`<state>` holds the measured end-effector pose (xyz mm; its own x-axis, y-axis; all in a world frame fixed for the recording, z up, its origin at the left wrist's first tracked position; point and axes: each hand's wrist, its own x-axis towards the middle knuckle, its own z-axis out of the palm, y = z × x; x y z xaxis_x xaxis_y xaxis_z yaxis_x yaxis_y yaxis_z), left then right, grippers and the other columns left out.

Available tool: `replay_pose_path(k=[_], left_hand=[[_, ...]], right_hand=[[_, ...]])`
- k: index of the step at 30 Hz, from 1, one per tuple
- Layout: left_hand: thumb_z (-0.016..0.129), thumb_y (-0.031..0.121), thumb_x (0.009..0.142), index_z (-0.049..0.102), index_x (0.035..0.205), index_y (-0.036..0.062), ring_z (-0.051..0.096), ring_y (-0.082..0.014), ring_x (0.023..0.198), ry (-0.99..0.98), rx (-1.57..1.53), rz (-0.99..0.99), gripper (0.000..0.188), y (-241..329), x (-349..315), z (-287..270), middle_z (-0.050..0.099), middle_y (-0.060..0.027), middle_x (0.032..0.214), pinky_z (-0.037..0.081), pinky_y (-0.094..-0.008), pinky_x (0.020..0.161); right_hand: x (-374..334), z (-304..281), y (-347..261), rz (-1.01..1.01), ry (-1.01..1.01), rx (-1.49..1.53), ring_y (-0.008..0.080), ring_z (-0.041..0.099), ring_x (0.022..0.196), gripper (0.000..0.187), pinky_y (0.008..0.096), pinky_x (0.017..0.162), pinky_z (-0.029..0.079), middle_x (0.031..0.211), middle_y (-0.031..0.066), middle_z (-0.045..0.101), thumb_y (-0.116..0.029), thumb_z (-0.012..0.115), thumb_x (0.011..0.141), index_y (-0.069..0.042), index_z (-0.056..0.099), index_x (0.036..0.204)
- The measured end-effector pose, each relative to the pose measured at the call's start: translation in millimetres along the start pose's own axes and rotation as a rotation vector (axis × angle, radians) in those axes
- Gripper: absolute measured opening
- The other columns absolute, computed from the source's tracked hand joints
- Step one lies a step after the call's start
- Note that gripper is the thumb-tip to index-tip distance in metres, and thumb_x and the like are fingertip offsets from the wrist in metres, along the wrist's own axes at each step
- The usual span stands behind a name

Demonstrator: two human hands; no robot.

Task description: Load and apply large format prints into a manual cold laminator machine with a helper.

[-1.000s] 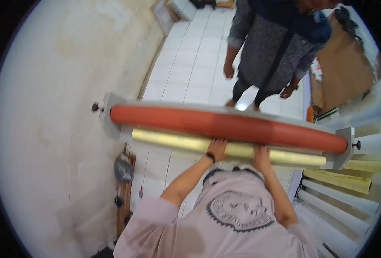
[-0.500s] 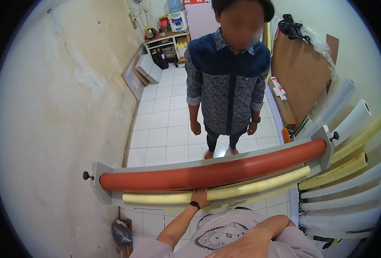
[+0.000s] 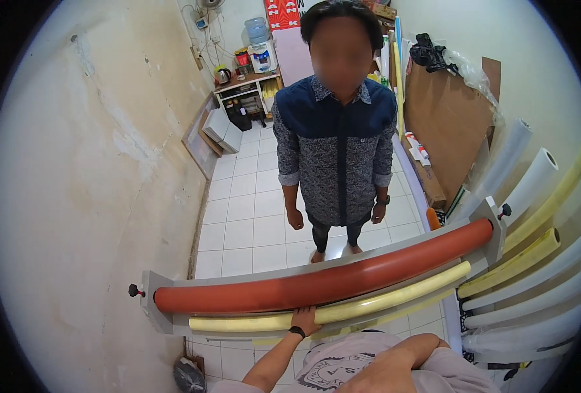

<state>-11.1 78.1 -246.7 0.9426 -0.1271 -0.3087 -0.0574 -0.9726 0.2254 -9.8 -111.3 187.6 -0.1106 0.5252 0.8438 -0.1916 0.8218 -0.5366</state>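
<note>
My left hand point(image 3: 307, 320) lies over a long, pale yellow roll point(image 3: 382, 300), its fingers spread across it toward the red roller behind. A dark band circles that wrist. The thick red roller point(image 3: 330, 282) runs the length of a grey frame point(image 3: 484, 242) in front of me, parallel to the yellow roll and just beyond it. Black knobs, the left knob point(image 3: 133, 290) and the right knob point(image 3: 504, 211), stick out at the frame's ends. Bent across my body, my right hand point(image 3: 379, 380) is close to the lower edge, with its fingers cut off from view.
Beyond the frame a person point(image 3: 339, 164) in a patterned dark shirt stands facing me, arms down. Several wrapped rolls point(image 3: 529, 180) lean along the right wall. A low shelf table point(image 3: 248, 82) with a water dispenser stands at the back left. A dark bundle point(image 3: 189, 374) sits lower left.
The view has tilted up, so the roller, frame and hands sit lower in the picture. My left hand stays on the yellow roll; my right arm is still bent across my body.
</note>
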Motion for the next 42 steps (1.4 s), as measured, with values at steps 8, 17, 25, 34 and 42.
replay_pose_path(k=[8,17,25,34,42], left_hand=[[0.079,0.047,0.067,0.04,0.142,0.0037,0.042,-0.0335,0.135,-0.026,0.032,0.003,0.095,1,7,-2,0.047,-0.0205,0.142,0.029,-0.0496,0.113],[0.078,0.049,0.067,0.04,0.142,0.0047,0.041,-0.0343,0.135,-0.022,-0.028,-0.004,0.095,-2,-3,5,0.047,-0.0199,0.142,0.029,-0.049,0.113],[0.076,0.046,0.065,0.047,0.135,0.0042,0.046,-0.0411,0.126,-0.015,-0.086,0.043,0.086,-11,8,18,0.05,-0.0249,0.136,0.035,-0.0524,0.107],[0.082,0.039,0.064,0.052,0.128,0.0054,0.048,-0.0371,0.126,0.033,-0.032,-0.013,0.079,-9,5,2,0.055,-0.0207,0.131,0.033,-0.0507,0.109],[0.087,0.043,0.061,0.039,0.142,0.0044,0.045,-0.0374,0.13,-0.144,0.075,-0.16,0.101,-5,-3,-6,0.051,-0.0212,0.139,0.028,-0.0546,0.112]], right_hand=[[-6,-7,-17,0.301,-0.068,0.054,0.0339,0.061,0.075,0.035,0.0375,0.061,0.047,0.088,0.0188,0.061,-0.028,0.069,0.083,0.006,0.063,0.09],[11,0,-12,0.104,0.013,-0.041,0.0323,0.054,0.062,0.024,0.0393,0.054,0.041,0.074,0.0126,0.053,-0.025,0.068,0.082,-0.004,0.059,0.077],[-7,11,-16,0.345,0.088,-0.052,0.0326,0.055,0.067,0.03,0.0402,0.061,0.043,0.082,0.0148,0.055,-0.028,0.069,0.083,-0.001,0.061,0.092],[-195,-62,-178,0.821,1.33,-1.086,0.0109,0.065,0.081,0.019,0.0278,0.072,0.051,0.084,0.0055,0.066,-0.015,0.076,0.081,-0.003,0.068,0.092],[-489,-187,-441,2.206,1.756,-1.823,0.0372,0.065,0.107,0.064,0.0456,0.089,0.052,0.112,0.022,0.068,-0.06,0.059,0.085,0.001,0.07,0.104]])
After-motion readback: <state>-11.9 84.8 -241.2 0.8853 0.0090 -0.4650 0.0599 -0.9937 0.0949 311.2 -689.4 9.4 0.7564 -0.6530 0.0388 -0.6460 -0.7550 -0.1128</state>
